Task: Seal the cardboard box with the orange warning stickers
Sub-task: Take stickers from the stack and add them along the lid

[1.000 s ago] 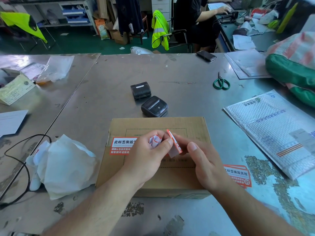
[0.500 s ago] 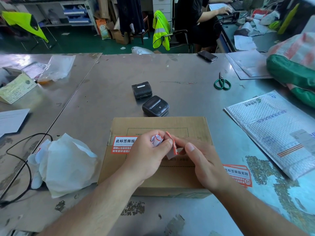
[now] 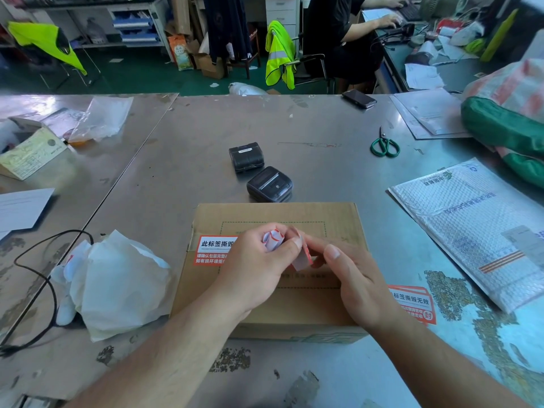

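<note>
A closed brown cardboard box (image 3: pixel 332 219) lies on the metal table in front of me. One orange warning sticker (image 3: pixel 212 249) is stuck across its left top edge. Above the box, my left hand (image 3: pixel 253 269) holds crumpled white backing paper (image 3: pixel 273 239) in its curled fingers and pinches a second orange sticker (image 3: pixel 303 256) with thumb and forefinger. My right hand (image 3: pixel 353 278) pinches the same sticker from the right, its fingers partly hidden behind it. More orange stickers (image 3: pixel 412 303) lie on the table right of the box.
Two black label printers (image 3: pixel 269 184) sit just beyond the box. White crumpled paper (image 3: pixel 114 284) and a black cable (image 3: pixel 35 278) lie left. A bubble mailer (image 3: pixel 471 228) and green scissors (image 3: pixel 384 145) lie right. A phone (image 3: pixel 358 98) rests at the far edge.
The sticker between my hands has sunk slightly toward the box and turned more edge-on. Both hands have stayed nearly in place.
</note>
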`<state>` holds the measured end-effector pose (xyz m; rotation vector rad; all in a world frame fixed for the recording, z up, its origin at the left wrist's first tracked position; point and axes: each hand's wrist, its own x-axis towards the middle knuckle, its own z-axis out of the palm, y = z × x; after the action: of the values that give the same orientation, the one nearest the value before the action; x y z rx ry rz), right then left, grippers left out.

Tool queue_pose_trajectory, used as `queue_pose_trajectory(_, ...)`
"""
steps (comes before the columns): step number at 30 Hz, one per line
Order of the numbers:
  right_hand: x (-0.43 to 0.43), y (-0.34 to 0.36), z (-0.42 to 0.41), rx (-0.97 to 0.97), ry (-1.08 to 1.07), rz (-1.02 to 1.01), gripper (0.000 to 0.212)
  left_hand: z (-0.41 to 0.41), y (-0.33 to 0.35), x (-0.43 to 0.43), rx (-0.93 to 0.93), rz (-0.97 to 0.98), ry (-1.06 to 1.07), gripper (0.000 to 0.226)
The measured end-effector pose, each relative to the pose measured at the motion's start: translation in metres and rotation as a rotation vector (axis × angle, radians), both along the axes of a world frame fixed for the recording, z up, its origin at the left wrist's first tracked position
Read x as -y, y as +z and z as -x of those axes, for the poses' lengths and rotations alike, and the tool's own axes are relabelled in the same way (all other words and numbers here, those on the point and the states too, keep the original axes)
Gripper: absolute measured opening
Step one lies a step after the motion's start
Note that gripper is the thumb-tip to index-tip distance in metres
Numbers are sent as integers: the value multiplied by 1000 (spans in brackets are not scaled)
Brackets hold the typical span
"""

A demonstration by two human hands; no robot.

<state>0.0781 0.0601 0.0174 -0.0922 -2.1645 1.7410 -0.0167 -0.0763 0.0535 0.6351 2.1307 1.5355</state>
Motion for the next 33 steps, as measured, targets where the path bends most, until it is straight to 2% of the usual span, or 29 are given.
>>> queue_pose_trajectory(5, -2, 2, -3, 54, -3, 102, 47, -3, -3, -3, -60, 24, 21, 13)
queue_pose_trajectory(9, -1, 0, -3, 73, -7, 96, 53, -3, 0, -6, -77, 70, 60, 16)
queue_pose_trajectory(15, -1, 0, -3, 33, -43, 56, 42, -1, 3, -9, 28, 98, 51, 27)
queue_pose_trajectory(21, -4, -5, -3, 18, -27, 93, 45, 3, 3, -10, 244, 74, 84, 21)
queue_pose_trajectory(25, -7, -5, -2, 2, -10, 117, 44, 2, 7, -9, 338, 39, 77, 40)
queue_pose_trajectory(27, -8, -7, 0, 17, 6, 217, 46, 1, 9, -8, 268, 38, 36, 33)
queue_pose_trajectory(30, -10, -2, 4, 66, 24, 430, 47, -1, 9, -7, 47, 102, -83, 28)
queue_pose_trajectory(33, -16, 3, 9, 130, 55, 541, 57, -7, 9, -6, -155, 204, -79, 22)
